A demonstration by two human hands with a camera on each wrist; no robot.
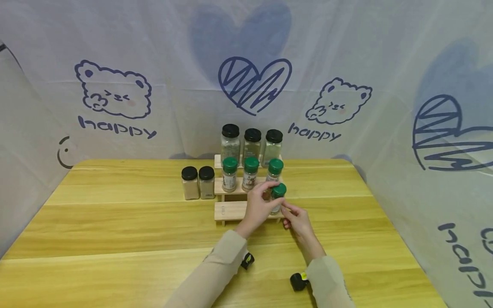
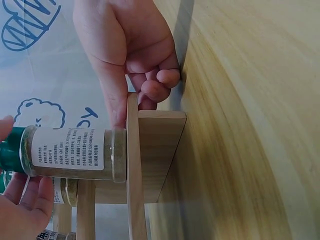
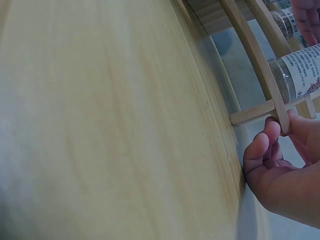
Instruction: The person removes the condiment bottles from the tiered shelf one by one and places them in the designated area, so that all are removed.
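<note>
Green-capped spice jar [image 2: 70, 155] stands at the right end of the bottom tier of a wooden rack [image 1: 231, 210]. Left hand [image 1: 259, 207]: fingers pinch it near the cap. Right hand [image 1: 299, 222]: fingers pinch the tier's right end.

Progress, as judged: seven jars racked, including three black-capped jars [image 1: 252, 147] on top and three green-capped jars [image 1: 250, 173] mid-tier; two square black-capped jars [image 1: 190, 186] stand off it, on the worktop [image 1: 115, 222] to the left. Obstruction: the rightmost mid-tier jar stands close behind the left hand.
</note>
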